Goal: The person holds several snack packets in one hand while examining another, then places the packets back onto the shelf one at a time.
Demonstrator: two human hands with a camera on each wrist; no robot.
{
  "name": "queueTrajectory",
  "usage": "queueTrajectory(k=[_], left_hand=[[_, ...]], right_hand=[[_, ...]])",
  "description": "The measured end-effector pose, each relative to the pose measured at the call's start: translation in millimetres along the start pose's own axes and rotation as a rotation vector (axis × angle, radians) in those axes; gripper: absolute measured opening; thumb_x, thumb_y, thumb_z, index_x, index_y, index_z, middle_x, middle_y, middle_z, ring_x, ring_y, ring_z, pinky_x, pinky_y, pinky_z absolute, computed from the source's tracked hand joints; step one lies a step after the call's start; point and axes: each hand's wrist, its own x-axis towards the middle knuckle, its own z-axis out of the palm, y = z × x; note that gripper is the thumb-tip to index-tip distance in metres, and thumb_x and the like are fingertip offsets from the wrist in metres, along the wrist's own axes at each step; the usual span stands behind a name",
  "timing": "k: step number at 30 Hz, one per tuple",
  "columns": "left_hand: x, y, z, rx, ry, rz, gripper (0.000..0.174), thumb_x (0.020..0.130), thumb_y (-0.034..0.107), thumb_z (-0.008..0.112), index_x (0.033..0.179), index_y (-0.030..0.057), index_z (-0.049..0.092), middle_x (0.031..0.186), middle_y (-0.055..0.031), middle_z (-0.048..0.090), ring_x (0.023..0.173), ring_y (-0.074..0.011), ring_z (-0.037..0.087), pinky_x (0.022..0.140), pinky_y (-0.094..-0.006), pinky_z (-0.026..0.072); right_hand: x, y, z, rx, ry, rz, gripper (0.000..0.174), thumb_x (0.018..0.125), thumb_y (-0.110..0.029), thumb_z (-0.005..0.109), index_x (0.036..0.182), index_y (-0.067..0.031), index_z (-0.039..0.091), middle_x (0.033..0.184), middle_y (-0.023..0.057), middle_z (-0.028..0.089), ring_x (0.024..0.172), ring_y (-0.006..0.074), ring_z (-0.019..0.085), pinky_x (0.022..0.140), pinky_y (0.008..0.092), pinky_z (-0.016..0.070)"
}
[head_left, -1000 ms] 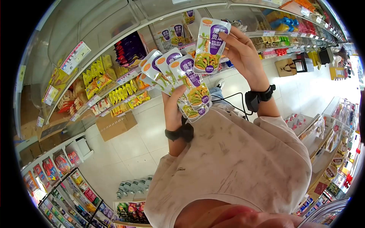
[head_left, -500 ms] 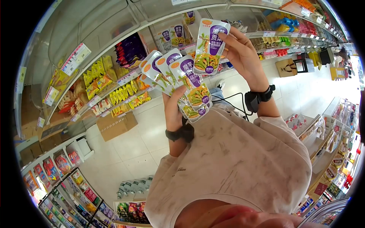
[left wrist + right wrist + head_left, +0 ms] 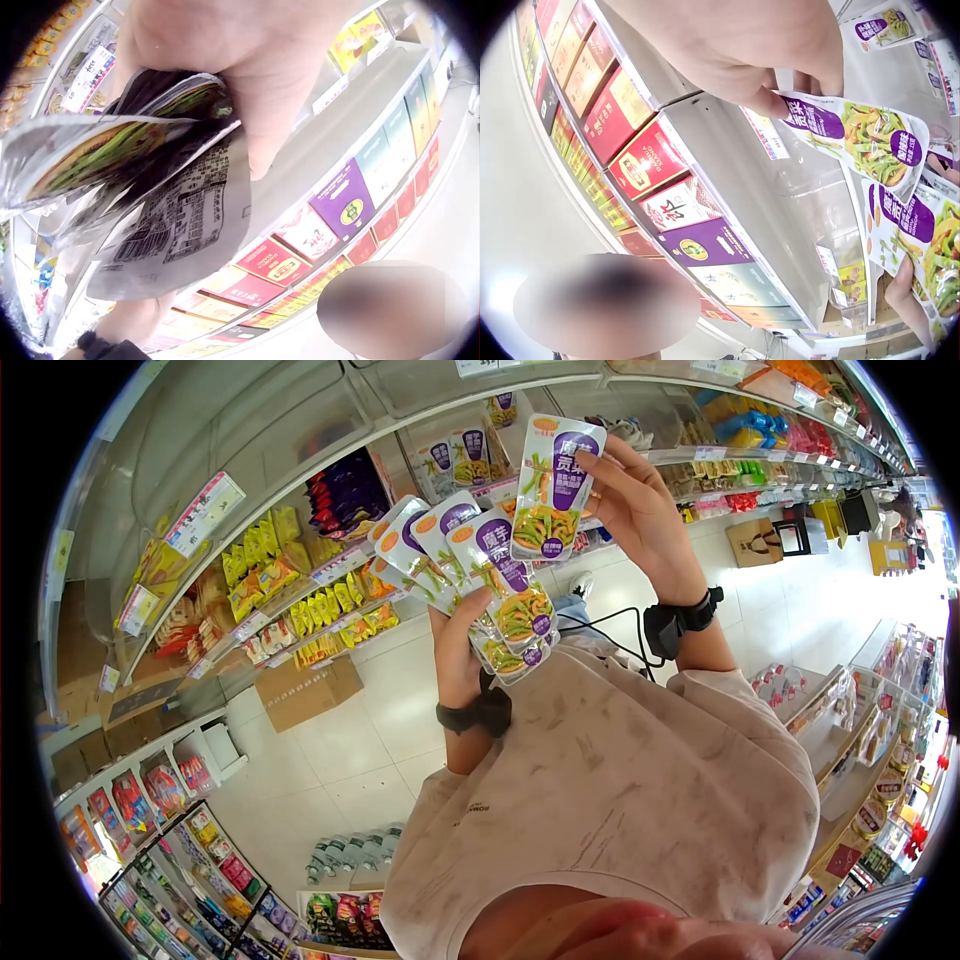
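My left hand point(image 3: 458, 652) grips a fan of several white-and-purple konjac snack pouches point(image 3: 500, 570), its thumb across the front one. In the left wrist view, the printed grey back of a pouch point(image 3: 195, 214) shows below that hand. To the right and slightly higher, my right hand point(image 3: 645, 515) pinches a single pouch of the same kind point(image 3: 553, 490) by its upper side, printed front facing up. This pouch's lower end overlaps the fan's edge in the head view. In the right wrist view the single pouch point(image 3: 862, 139) hangs beside the fanned ones point(image 3: 919, 232).
Matching pouches point(image 3: 467, 455) stand in a clear shelf bin just beyond my hands. Yellow snack packets point(image 3: 255, 555) and dark purple packets point(image 3: 345, 490) fill shelves to the left. A cardboard box point(image 3: 308, 690) sits on the tiled floor. A black cable point(image 3: 640, 635) hangs near my right wrist.
The right hand and its single pouch have come down very slightly in the head view. The left hand keeps its hold on the fan, almost still.
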Motion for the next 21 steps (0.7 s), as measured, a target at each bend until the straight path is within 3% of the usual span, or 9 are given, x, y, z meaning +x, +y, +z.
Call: queueTrajectory(k=[4, 7, 21], left_hand=[[2, -3, -3, -0.042, -0.018, 0.018, 0.064, 0.085, 0.009, 0.067, 0.143, 0.0028, 0.039, 0.130, -0.0119, 0.057, 0.114, -0.0242, 0.061, 0.096, -0.0381, 0.0516], [2, -3, -8, -0.096, -0.034, 0.006, 0.066, 0.086, 0.000, 0.067, 0.145, -0.0003, 0.037, 0.134, -0.0154, 0.057, 0.118, -0.0255, 0.061, 0.098, -0.0378, 0.0518], [-2, -3, -7, -0.038, -0.023, 0.015, 0.064, 0.085, 0.006, 0.066, 0.143, 0.0027, 0.039, 0.129, -0.0123, 0.057, 0.114, -0.0245, 0.061, 0.096, -0.0389, 0.0520]], right_hand=[[-1, -4, 10, 0.011, 0.014, -0.001, 0.027, 0.098, -0.004, 0.063, 0.124, -0.0019, 0.065, 0.105, -0.0005, 0.070, 0.084, 0.0030, 0.060, 0.069, 0.0217, 0.0468], [-1, -2, 8, 0.019, 0.009, -0.003, 0.026, 0.098, -0.003, 0.062, 0.124, -0.0015, 0.065, 0.105, -0.0001, 0.070, 0.086, 0.0035, 0.061, 0.070, 0.0216, 0.0466], [-6, -2, 10, 0.032, -0.036, -0.015, 0.027, 0.099, -0.005, 0.062, 0.126, -0.0014, 0.063, 0.110, 0.0028, 0.070, 0.095, 0.0075, 0.064, 0.080, 0.0256, 0.0515]])
